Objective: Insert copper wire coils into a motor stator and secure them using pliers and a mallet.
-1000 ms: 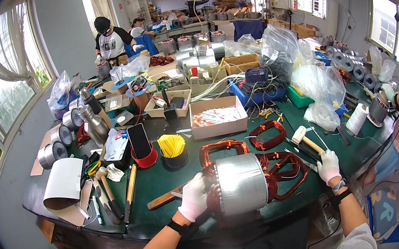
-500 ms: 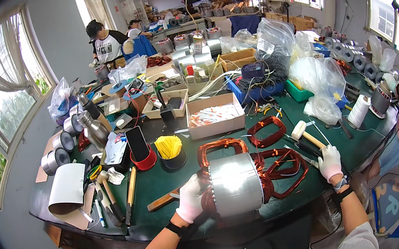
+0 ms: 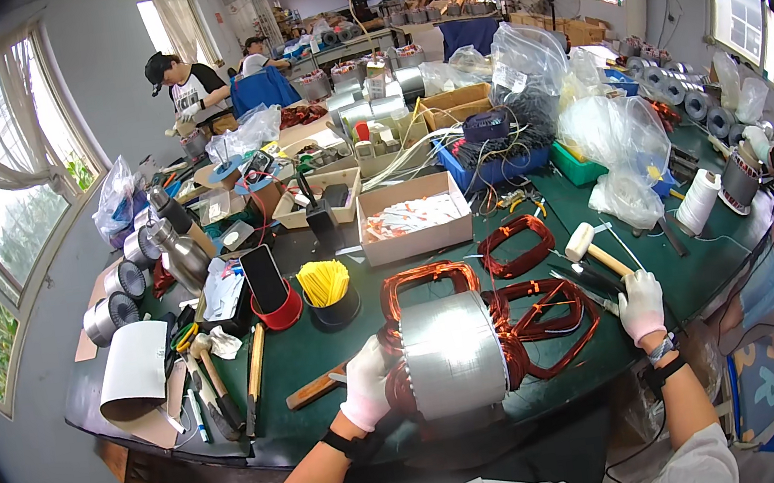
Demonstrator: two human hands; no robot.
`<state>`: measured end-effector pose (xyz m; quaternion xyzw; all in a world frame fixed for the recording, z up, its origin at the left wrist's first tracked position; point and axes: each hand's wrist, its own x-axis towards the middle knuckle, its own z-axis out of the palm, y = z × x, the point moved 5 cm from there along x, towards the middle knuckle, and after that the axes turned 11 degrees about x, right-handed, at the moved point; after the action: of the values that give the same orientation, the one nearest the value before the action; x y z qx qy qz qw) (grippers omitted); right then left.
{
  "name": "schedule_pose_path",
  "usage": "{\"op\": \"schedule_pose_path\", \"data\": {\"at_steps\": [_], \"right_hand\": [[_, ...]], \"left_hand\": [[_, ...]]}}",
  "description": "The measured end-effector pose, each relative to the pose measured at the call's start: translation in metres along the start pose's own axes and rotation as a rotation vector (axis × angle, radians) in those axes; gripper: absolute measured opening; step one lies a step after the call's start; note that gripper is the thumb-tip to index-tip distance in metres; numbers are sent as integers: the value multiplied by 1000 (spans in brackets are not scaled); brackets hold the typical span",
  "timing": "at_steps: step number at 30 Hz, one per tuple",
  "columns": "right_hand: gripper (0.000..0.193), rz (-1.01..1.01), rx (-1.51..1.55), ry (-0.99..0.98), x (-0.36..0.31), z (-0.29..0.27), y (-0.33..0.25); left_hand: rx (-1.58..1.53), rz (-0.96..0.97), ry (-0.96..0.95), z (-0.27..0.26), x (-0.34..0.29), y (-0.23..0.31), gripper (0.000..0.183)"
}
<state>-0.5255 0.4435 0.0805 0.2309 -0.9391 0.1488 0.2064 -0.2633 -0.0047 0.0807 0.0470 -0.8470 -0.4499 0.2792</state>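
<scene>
A grey cylindrical motor stator (image 3: 454,355) lies on its side at the table's front edge, with copper windings coming out of both ends. My left hand (image 3: 367,384), in a white glove, is closed around the windings at its left end. Loose copper coils (image 3: 549,318) spread from the right end, and another coil (image 3: 430,285) stands behind it. To the right, my gloved right hand (image 3: 642,306) is closed beside the handle end of a white-headed mallet (image 3: 604,257) and dark-handled hand tools (image 3: 588,281); what its fingers hold is hidden.
Behind the stator are a carton of white-and-orange strips (image 3: 416,223), a cup of yellow strips (image 3: 329,293) and a phone (image 3: 263,279) in a red holder. Hammers (image 3: 215,386) lie at left. A co-worker's gloved hand (image 3: 758,139) is at far right.
The view has shifted slightly. Both my hands stay at the same places, the left on the stator, the right by the mallet. A co-worker at the back has brought their hands together.
</scene>
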Motion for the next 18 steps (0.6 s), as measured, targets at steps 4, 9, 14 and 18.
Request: {"op": "schedule_pose_path", "data": {"at_steps": [4,9,14,18], "right_hand": [[25,15,-16,-2,2,0,1],[22,7,43,11,2,1,-2],[22,13,4,-2,-1,3,2],[25,-13,-67,-8,-1,6,3]], "left_hand": [[14,-6,20,3,0,-8,27],[-61,-43,38,3,-3,-21,25],[239,212,65,-7,3,26,24],[225,192,83,-8,0,24,20]]}}
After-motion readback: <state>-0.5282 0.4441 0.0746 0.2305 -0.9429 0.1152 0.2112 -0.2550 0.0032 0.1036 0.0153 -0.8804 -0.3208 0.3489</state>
